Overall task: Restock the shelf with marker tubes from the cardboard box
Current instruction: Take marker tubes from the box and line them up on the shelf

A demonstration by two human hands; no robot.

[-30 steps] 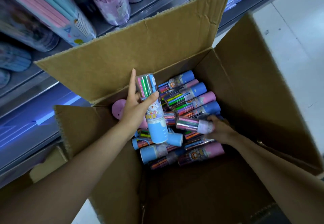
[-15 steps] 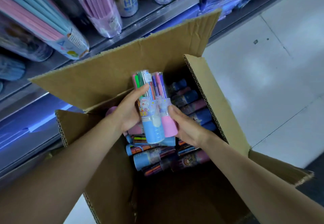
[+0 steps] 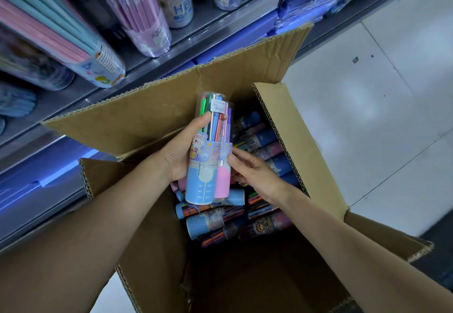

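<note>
two bare forearms come in from the bottom edge over the open cardboard box (image 3: 306, 146), which sits on the pale floor (image 3: 392, 92) right in front of the shelf (image 3: 157, 65). inside the box there's a loose pile of marker tubes (image 3: 215, 222) lying on their sides, blue caps and pink caps mixed, mostly along the far and right part of the box.

above that pile, the left hand (image 3: 179, 155) has its grip wrapped round a blue-capped tube (image 3: 199, 180) held upright, thumb across the clear part where the coloured markers show. a pink-capped tube (image 3: 222, 182) is pressed right up against it on the right, touching. the right hand (image 3: 252, 173) pinches that pink one with its fingertips (image 3: 231, 159) near the label band, fingers curled.

further back, the far flap of the box stands up in front of the shelf edge. on the shelf itself, tall clear tubs of pencils (image 3: 147, 18) in pink and teal, some marked hb, lean outward.
</note>
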